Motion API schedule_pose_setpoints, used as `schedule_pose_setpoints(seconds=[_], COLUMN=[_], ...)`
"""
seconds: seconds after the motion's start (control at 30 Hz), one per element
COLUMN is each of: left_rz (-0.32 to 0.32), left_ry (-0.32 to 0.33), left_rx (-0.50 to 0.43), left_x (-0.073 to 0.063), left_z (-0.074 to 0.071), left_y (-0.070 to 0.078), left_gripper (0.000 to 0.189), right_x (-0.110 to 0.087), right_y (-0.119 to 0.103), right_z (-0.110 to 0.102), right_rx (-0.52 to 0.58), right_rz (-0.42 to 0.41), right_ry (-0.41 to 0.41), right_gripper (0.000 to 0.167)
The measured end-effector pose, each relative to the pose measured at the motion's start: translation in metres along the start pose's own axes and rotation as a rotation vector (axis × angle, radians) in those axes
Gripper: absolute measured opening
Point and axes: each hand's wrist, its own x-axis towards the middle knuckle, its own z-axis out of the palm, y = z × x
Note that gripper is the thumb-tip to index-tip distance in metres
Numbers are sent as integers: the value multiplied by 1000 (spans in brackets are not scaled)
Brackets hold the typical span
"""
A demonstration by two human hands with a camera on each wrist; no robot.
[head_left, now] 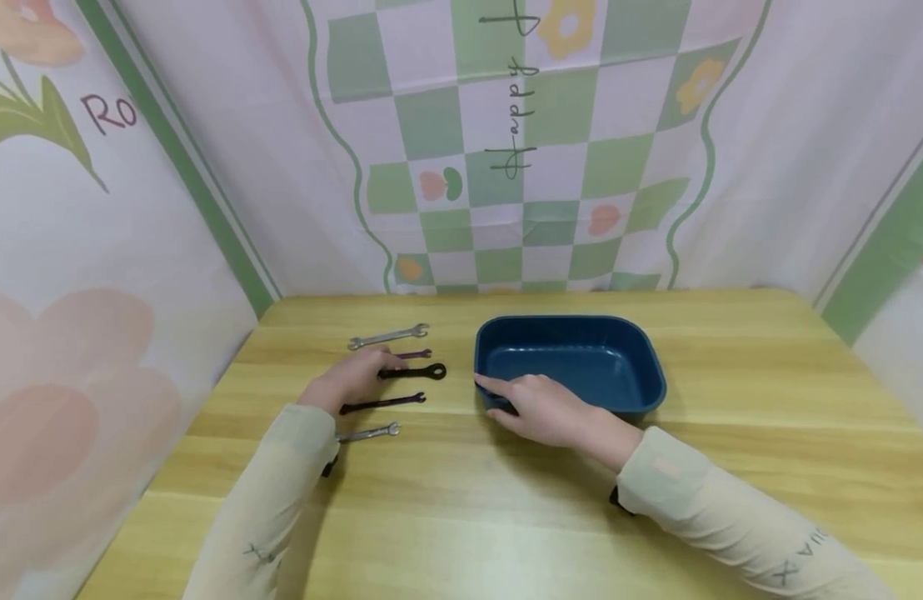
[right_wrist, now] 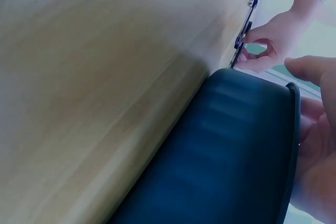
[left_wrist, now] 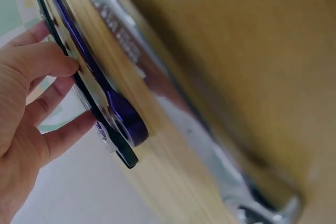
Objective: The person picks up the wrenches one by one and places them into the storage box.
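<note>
In the head view my left hand (head_left: 352, 375) is over a row of wrenches. Its thumb and fingers pinch the black wrench (left_wrist: 113, 137), whose ring end points right. A purple wrench (head_left: 416, 354) lies just beyond it, partly hidden by the hand. Nearer me are a dark purple wrench (head_left: 386, 403) and a silver wrench (head_left: 373, 432); another silver wrench (head_left: 390, 336) lies farthest back. My right hand (head_left: 544, 408) rests at the near-left corner of a dark blue basin (head_left: 645, 354), index finger straight along the rim, other fingers inside it in the right wrist view.
The wood-grain table (head_left: 461, 517) carries the wrenches on its left and the basin right of centre. A patterned cloth (head_left: 499, 187) hangs behind the table's back edge, with more printed cloth (head_left: 117, 333) along the left side.
</note>
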Motion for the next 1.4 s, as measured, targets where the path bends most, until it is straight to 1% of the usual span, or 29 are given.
schedule_pose_setpoints(seconds=[0.17, 0.3, 0.53, 0.8, 0.9, 1.07, 1.17, 1.3, 1.4], left_rz=[11, 34, 61, 59, 61, 86, 83, 61, 76], left_ry=[3, 10, 14, -6, -7, -7, -32, -76, -78], left_rx=[-27, -24, -27, -23, -24, -29, -66, -115, -110], left_x=[0, 1, 2, 1, 0, -1, -2, -3, -5], left_z=[2, 2, 0, -2, -2, -4, -7, -13, -18], left_y=[-1, -2, -3, -4, -4, -5, -4, -3, -1], left_gripper=[45, 44, 41, 48, 48, 48, 49, 49, 46], right_x=[-4, -10, -26, -42, -49, -61, -67, -73, -78], right_y=[2, 5, 23, 43, 52, 67, 73, 80, 87], right_z=[-4, -13, -32, -44, -49, -56, -60, -66, -70], right_rx=[-20, -43, -76, -148, -166, -175, -173, -168, -172], right_rz=[-3, 14, 30, 36, 42, 49, 75, 117, 139], right_ry=[-21, -4, 72, 119, 156, 200, 198, 176, 168], right_gripper=[58, 59, 61, 58, 57, 58, 61, 64, 66])
